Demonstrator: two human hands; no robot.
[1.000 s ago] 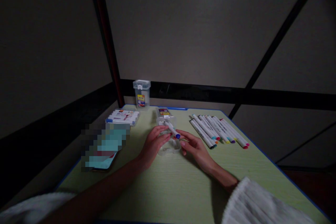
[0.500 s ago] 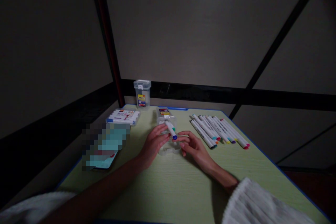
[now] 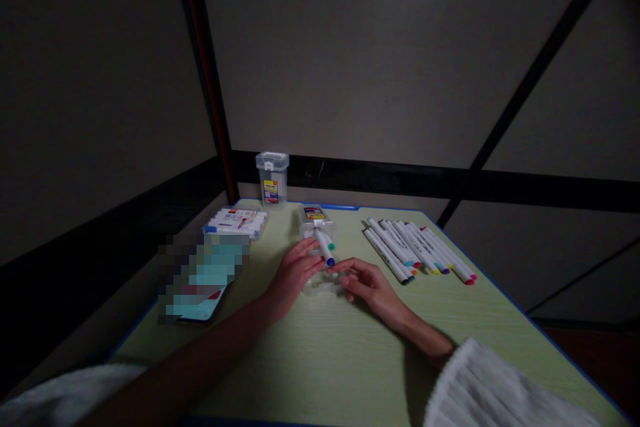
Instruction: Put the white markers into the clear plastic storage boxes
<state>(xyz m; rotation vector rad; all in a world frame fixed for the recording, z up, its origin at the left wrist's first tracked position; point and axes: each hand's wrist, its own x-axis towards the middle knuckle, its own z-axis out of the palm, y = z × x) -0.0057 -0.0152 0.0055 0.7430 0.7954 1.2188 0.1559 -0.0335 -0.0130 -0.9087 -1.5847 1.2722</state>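
A clear plastic box [image 3: 325, 221] with a yellow-and-blue label lies on its side at mid-table, its opening facing me. Two white markers stick out of it: a blue-capped marker [image 3: 325, 247] and a green-ended marker [image 3: 331, 245] behind it. My left hand [image 3: 295, 273] is beside the opening, fingers stretched and apart, the tips against or very near the blue-capped marker. My right hand [image 3: 367, 283] has its index finger extended to the blue cap, its thumb apart and the other fingers curled. Beneath the hands lies the box's clear lid [image 3: 320, 289], partly hidden.
Several white markers [image 3: 415, 247] with coloured ends lie in a row at right. An upright clear box [image 3: 273, 180] stands at the back left, near a flat case of white markers [image 3: 235, 222]. A pixelated turquoise object [image 3: 205, 280] lies at left on the blue-edged table [image 3: 320, 367].
The blue-capped marker has shifted slightly left and lies closer to the green-ended one. My right hand's index finger has moved left with it. My left hand has barely moved.
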